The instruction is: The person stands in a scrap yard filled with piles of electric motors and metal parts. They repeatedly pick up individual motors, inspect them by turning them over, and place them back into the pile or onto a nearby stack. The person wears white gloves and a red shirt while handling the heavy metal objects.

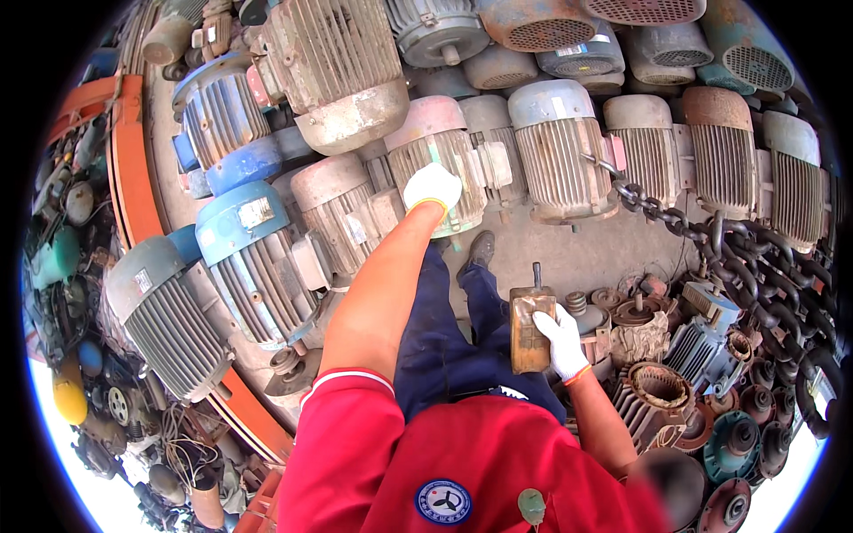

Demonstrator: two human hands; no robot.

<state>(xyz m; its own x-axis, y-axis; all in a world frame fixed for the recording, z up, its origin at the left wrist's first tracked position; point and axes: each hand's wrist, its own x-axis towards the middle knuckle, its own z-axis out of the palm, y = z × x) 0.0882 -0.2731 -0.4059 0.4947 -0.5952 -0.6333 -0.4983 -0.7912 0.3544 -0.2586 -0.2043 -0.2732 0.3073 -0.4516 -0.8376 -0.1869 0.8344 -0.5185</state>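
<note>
My left hand (433,188), in a white glove with a yellow cuff, is stretched forward over an electric motor (426,126) with a faded pink end cover and a pale green stripe. It seems to rest on the motor's finned housing; the fingers are hidden, so their grip does not show. Near my right thigh, my right hand (563,340), also white-gloved, grips a worn brown-yellow handheld control box (531,331) by its side. A short dark stub sticks up from the top of the box.
Electric motors stand close together ahead and at left, including a blue-capped motor (243,220). A heavy steel chain with a hook (650,200) hangs at right, over loose motor parts (660,386). An orange steel beam (130,173) runs along the left. Bare concrete (526,246) shows around my feet.
</note>
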